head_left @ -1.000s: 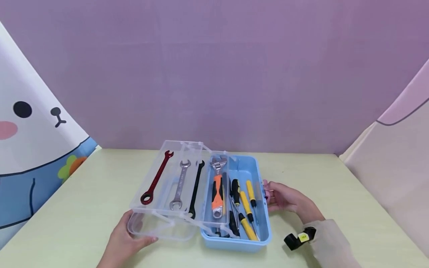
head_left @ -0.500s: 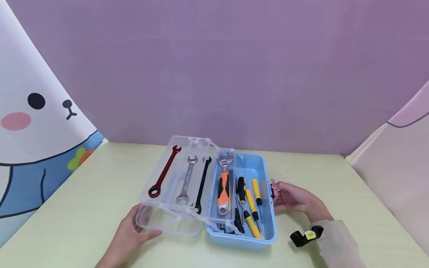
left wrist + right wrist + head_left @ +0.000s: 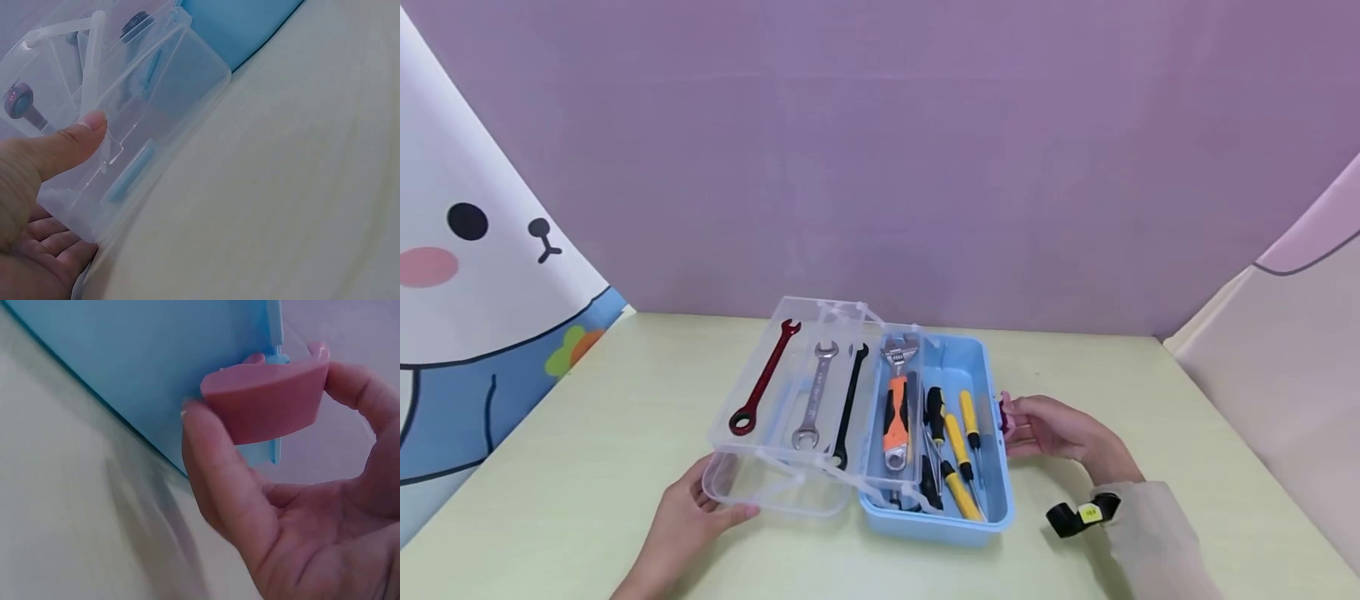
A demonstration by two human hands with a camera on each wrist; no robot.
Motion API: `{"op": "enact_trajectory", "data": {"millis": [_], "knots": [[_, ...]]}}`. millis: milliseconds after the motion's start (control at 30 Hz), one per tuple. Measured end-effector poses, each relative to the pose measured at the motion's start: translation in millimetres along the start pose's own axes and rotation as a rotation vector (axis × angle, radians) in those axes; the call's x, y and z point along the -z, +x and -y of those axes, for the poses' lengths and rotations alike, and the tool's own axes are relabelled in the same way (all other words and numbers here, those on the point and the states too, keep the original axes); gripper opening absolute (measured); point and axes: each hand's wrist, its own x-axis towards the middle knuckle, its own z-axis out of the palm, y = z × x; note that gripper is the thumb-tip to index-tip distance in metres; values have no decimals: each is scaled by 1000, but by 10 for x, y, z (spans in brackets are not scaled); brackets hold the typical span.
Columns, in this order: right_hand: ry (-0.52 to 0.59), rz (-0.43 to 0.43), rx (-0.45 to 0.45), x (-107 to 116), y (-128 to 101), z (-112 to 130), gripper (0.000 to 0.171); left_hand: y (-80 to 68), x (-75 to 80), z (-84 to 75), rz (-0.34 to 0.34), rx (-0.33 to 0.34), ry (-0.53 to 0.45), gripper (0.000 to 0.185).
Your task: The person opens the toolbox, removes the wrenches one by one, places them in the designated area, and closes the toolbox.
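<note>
A blue toolbox is shown open on a pale green table, with its clear lid swung out to the left. The near left corner of the lid is grasped by the left hand: the thumb is laid on top of the clear plastic and the fingers are curled beneath it. A pink latch on the right wall of the box is pinched by the right hand, thumb on one end and a finger on the other. A red wrench, a silver wrench and a black wrench are carried side by side in the clear lid. An orange-handled adjustable wrench and yellow-handled screwdrivers are seen lying in the box.
</note>
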Motion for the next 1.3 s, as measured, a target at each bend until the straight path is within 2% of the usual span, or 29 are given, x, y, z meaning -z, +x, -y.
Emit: {"op": "enact_trajectory", "data": {"millis": [133, 300, 400, 767, 1033, 1300], "knots": [[-118, -107, -32, -45, 8, 91, 22, 7, 0, 16, 4, -9, -3, 82], [-297, -278, -82, -46, -8, 255, 48, 19, -5, 18, 12, -23, -4, 83], [-367, -331, -101, -26, -27, 380, 52, 23, -4, 15, 23, -10, 9, 84], [-521, -383, -95, -142, -41, 843, 50, 22, 25, -2, 59, 6, 25, 87], [-590, -372, -85, -340, 152, 1104, 48, 45, 46, 13, 73, 0, 41, 88], [-621, -371, -131, -560, 337, 1292, 46, 58, 40, 36, 87, 7, 49, 87]]}}
